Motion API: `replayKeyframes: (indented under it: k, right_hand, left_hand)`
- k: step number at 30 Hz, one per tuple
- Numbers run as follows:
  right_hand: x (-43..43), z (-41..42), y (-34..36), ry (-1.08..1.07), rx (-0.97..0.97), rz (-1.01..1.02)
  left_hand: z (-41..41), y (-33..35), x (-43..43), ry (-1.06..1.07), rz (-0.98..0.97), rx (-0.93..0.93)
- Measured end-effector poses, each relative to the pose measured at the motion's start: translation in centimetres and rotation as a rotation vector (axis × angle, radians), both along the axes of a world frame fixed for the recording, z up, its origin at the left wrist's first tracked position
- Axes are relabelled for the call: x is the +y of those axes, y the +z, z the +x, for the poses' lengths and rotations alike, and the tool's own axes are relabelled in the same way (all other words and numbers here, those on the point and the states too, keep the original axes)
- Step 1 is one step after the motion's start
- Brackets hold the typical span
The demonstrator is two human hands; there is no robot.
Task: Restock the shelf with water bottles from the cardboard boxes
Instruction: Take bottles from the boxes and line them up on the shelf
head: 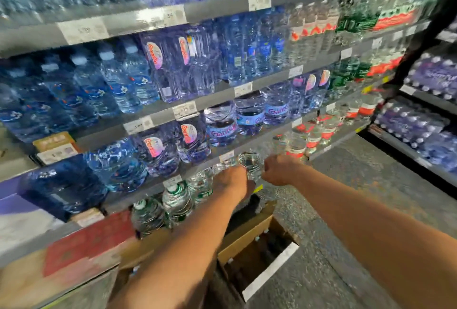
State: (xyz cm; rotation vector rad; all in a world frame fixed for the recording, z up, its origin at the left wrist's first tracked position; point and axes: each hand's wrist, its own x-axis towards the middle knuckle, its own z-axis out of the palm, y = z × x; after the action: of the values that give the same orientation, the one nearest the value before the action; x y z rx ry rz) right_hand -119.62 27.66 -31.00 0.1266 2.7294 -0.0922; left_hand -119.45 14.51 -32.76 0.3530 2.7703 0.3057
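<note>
From the head: holding a clear bottle [250, 161] low in front of the shelf [138, 193], just right of a row of green-capped bottles [176, 200]. Gripping it with left hand [235, 181] and right hand [279, 170] on either side, fingers curled onto it, tips hidden. Below, on the floor [346, 185], an open box [243, 235].
</note>
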Motion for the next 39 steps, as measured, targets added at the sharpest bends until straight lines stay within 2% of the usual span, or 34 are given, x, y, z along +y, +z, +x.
replayKeyframes:
  k: [6, 16, 20, 28, 31, 34, 39]
  right_hand:
    - [0.4, -2.1, -3.8, -0.036, -0.068, -0.046]
    - [1.7, -6.4, -8.1, -0.039, -0.137, -0.066]
    - [2.5, -7.8, -9.6, -0.037, -0.175, -0.121]
    - [6.0, -12.1, -14.2, 0.164, -0.272, -0.154]
    - [7.8, -13.1, -17.4, 0.240, -0.298, -0.166]
    - [9.5, -13.5, -21.6, 0.144, -0.410, -0.330]
    - [11.6, -12.4, -32.6, 0.070, -0.416, -0.340]
  left_hand:
    - [-2.5, -3.3, 0.5, -0.013, -0.018, -0.103]
    - [-8.1, -7.4, 1.4, -0.037, -0.091, -0.078]
    - [-8.8, -9.2, 2.0, -0.002, -0.094, -0.130]
    - [-10.5, -13.2, 6.3, 0.176, -0.084, -0.208]
    - [-10.2, -16.4, 8.4, 0.239, -0.096, -0.202]
    - [-9.7, -21.0, 10.4, 0.315, -0.087, -0.343]
    - [-7.7, -32.8, 11.9, 0.363, -0.040, -0.496]
